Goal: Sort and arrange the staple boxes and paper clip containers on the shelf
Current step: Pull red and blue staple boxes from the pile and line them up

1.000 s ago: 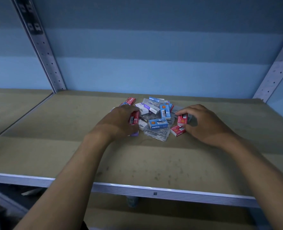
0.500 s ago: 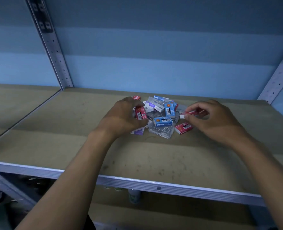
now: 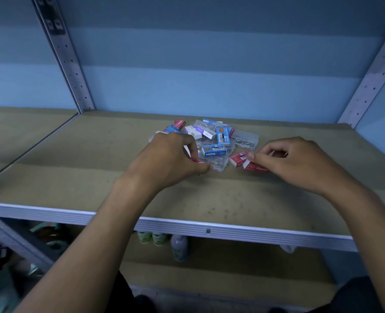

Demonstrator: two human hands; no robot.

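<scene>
A small heap of staple boxes and clear paper clip containers lies mid-shelf on the tan shelf board (image 3: 78, 172). A blue staple box (image 3: 213, 150) tops the heap, and a clear container (image 3: 245, 139) lies at its right. My left hand (image 3: 168, 160) is curled at the heap's left front, pinching a red staple box whose corner (image 3: 195, 160) shows under the fingers. My right hand (image 3: 297, 163) holds a red staple box (image 3: 256, 167) low over the board, right beside another red box (image 3: 238, 158) lying there.
Perforated metal uprights (image 3: 63, 55) stand at the back left and back right (image 3: 372, 71). The shelf's metal front edge (image 3: 209, 229) runs across. Bottles (image 3: 179, 247) stand on the lower shelf. A neighbouring shelf board (image 3: 11, 132) extends left.
My right hand has carried its red box down and to the right, beside the other red box. My left hand has drawn its red box toward the heap's front.
</scene>
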